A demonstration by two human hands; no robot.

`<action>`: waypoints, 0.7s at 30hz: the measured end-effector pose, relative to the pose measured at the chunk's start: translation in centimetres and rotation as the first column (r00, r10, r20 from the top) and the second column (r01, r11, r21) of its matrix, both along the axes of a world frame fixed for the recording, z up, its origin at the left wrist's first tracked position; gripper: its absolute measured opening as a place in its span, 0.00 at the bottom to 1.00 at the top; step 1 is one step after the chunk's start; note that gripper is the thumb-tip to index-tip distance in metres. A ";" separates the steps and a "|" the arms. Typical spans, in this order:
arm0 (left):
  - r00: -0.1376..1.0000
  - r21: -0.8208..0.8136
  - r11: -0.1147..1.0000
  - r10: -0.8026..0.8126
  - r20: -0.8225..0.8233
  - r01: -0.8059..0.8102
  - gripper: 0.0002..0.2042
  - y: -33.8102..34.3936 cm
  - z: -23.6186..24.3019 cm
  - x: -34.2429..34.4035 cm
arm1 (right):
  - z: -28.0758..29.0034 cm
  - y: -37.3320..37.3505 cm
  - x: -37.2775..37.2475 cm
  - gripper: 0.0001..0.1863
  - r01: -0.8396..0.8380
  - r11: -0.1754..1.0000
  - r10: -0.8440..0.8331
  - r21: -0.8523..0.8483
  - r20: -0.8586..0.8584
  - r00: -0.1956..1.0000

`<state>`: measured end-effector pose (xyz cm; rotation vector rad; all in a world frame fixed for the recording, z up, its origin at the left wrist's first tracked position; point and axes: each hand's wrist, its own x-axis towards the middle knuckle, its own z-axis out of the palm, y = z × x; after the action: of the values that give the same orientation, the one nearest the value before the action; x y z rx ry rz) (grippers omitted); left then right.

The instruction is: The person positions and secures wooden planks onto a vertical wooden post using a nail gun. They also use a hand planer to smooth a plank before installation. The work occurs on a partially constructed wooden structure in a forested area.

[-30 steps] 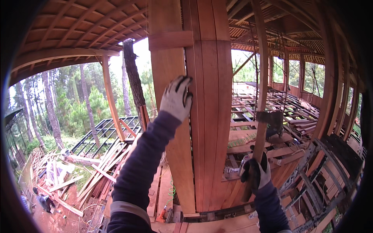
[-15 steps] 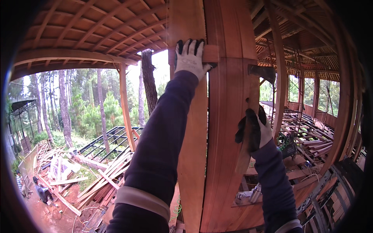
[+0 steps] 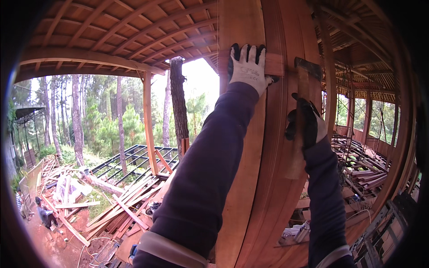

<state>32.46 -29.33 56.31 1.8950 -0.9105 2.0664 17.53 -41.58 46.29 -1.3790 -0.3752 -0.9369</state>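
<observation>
Tall reddish-brown wooden boards [image 3: 243, 178] stand upright in front of me. My left hand [image 3: 248, 69], in a pale glove with dark fingertips, presses a short wooden block [image 3: 274, 64] crosswise against them. Its fingers spread over the block and the thumb sits below. My right hand [image 3: 307, 123], also gloved, is wrapped around the wooden handle [image 3: 296, 154] of a hatchet. The dark metal hatchet head [image 3: 309, 68] is upward, just right of the block and apart from it. Motion slightly blurs the hatchet.
Stacked and scattered timber [image 3: 120, 210] lies on the ground at lower left, near a black metal frame [image 3: 129, 163]. Two people [image 3: 44, 212] are at the far left. Posts and more loose planks [image 3: 366, 165] fill the right side, under a wooden roof [image 3: 111, 31].
The hatchet in my right hand has come up and closer to the block. My left hand keeps its place on the boards, while the whole view has shifted so the boards appear farther right.
</observation>
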 end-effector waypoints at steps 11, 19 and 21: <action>0.998 0.013 0.999 0.052 -0.033 -0.052 0.41 -0.1 0.1 -0.2 | -0.1 -0.1 0.3 0.25 -0.042 0.998 0.038 -0.053 -0.070 0.997; 0.997 0.010 0.998 0.066 -0.033 -0.066 0.40 0.0 0.0 -0.4 | -0.8 -1.3 1.5 0.23 0.007 1.000 -0.010 0.015 0.158 0.987; 0.998 0.008 0.999 0.051 -0.037 -0.051 0.40 0.0 0.1 -0.3 | -0.8 -1.0 2.0 0.24 0.005 0.998 -0.018 0.067 0.189 0.982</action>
<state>32.15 -29.29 56.40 1.9730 -0.8704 2.0515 19.58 -42.62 45.47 -1.2367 -0.4765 -1.0847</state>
